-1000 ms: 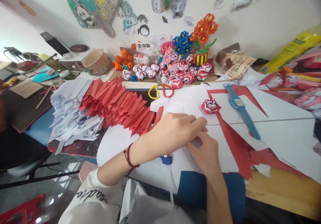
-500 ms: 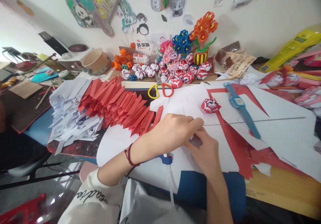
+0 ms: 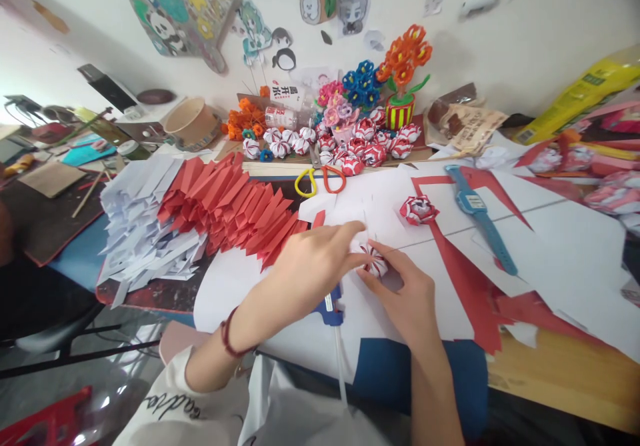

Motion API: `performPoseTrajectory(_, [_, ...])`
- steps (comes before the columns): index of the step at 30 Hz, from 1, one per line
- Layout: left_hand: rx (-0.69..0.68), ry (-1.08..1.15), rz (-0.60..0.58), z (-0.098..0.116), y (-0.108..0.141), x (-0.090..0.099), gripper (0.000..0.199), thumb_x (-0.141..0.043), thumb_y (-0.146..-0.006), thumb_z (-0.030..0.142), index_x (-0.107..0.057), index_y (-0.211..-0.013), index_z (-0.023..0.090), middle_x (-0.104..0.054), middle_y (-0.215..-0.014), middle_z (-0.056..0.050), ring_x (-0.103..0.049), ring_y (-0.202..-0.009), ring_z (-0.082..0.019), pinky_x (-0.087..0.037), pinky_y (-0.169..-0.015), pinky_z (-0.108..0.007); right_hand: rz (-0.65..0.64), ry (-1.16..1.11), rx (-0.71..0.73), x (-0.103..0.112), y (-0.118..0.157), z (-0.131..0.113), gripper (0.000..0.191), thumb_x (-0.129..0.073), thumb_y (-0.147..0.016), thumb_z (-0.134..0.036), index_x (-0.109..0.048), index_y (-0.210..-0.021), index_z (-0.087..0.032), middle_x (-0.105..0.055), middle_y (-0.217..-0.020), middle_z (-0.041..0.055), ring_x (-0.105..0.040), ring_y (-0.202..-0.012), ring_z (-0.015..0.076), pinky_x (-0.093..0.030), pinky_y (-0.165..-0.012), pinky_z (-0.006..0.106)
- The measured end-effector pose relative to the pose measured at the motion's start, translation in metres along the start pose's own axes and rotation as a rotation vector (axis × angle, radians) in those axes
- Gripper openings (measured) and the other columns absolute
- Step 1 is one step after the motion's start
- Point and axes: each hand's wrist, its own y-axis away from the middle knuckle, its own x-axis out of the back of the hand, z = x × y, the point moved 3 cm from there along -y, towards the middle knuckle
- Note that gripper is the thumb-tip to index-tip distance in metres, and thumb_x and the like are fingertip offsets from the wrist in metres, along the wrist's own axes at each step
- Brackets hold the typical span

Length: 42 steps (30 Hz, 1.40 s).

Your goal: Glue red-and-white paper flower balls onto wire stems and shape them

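A folded red-and-white paper flower [image 3: 378,265] is in my right hand [image 3: 407,289], its thumb and fingers closed round the sides. My left hand [image 3: 320,256] meets it from the left, thumb against the flower and index finger bent above. Something white shows between those two fingers; whether it is part of the flower I cannot tell. A thin grey rod [image 3: 500,221] runs from beside the flower towards the upper right. Under my left wrist lies a blue glue gun [image 3: 330,307] with a white glue stick. Another red-and-white paper flower [image 3: 419,210] sits on the white paper beyond.
Stacks of folded red paper strips [image 3: 230,206] and white paper strips [image 3: 150,226] lie left. Yellow-and-red-handled scissors [image 3: 320,181] rest ahead, before several finished flowers [image 3: 365,146]. A blue watch [image 3: 483,219] and red paper scraps [image 3: 465,286] lie right.
My left hand has drawn back a little to the left, uncovering the flower. The thin rod has swung, its far end now higher and further away.
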Motion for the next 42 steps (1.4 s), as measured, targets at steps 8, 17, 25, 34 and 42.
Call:
performPoseTrajectory(8, [0.326, -0.34, -0.116, 0.007, 0.117, -0.012, 0.048, -0.039, -0.101, 0.051, -0.055, -0.123, 0.011, -0.069, -0.099, -0.011, -0.067, -0.081, -0.026, -0.053, -0.063, -0.036, 0.038, -0.187, -0.034, 0.002, -0.001, -0.014, 0.039, -0.075, -0.081, -0.037, -0.071, -0.117, -0.024, -0.071, -0.12, 0.0068, -0.067, -0.111, 0.0248, -0.053, -0.1, 0.04])
performPoseTrajectory(17, [0.246, -0.276, -0.035, 0.001, 0.127, -0.042, 0.045, -0.046, -0.103, 0.038, -0.047, -0.14, 0.012, -0.068, -0.103, -0.011, -0.064, -0.091, -0.025, -0.05, -0.082, -0.039, -0.072, -0.44, -0.222, -0.018, -0.004, -0.013, 0.054, -0.074, -0.082, -0.046, -0.055, -0.128, -0.027, -0.069, -0.118, 0.0083, -0.071, -0.101, 0.0237, -0.058, -0.091, 0.039])
performPoseTrajectory(25, [0.231, -0.019, 0.124, -0.009, 0.147, -0.028, 0.05, -0.038, -0.106, 0.027, -0.031, -0.154, 0.016, -0.058, -0.114, -0.015, -0.056, -0.1, -0.026, -0.05, -0.084, -0.039, -0.072, -0.222, -0.218, -0.02, -0.004, -0.019, 0.055, -0.072, -0.082, -0.05, -0.05, -0.128, -0.03, -0.068, -0.122, 0.0083, -0.07, -0.11, 0.0254, -0.055, -0.093, 0.039])
performPoseTrajectory(34, [0.385, 0.629, 0.161, -0.008, 0.134, -0.005, 0.043, -0.038, -0.102, 0.053, -0.059, -0.124, 0.023, -0.062, -0.094, -0.009, -0.058, -0.075, -0.022, -0.048, -0.064, -0.034, 0.049, -0.121, -0.039, -0.017, -0.004, -0.014, 0.057, -0.078, -0.077, -0.039, -0.055, -0.128, -0.03, -0.068, -0.124, 0.0056, -0.068, -0.108, 0.0241, -0.054, -0.095, 0.04])
performPoseTrajectory(42, [0.422, 0.707, 0.136, -0.001, 0.124, -0.017, 0.042, -0.037, -0.103, 0.052, -0.06, -0.125, 0.025, -0.062, -0.092, -0.006, -0.057, -0.073, -0.02, -0.045, -0.065, -0.032, 0.048, -0.125, -0.03, -0.016, -0.002, -0.012, 0.046, -0.076, -0.074, -0.024, -0.065, -0.118, -0.03, -0.073, -0.115, 0.0016, -0.07, -0.099, 0.0209, -0.056, -0.092, 0.036])
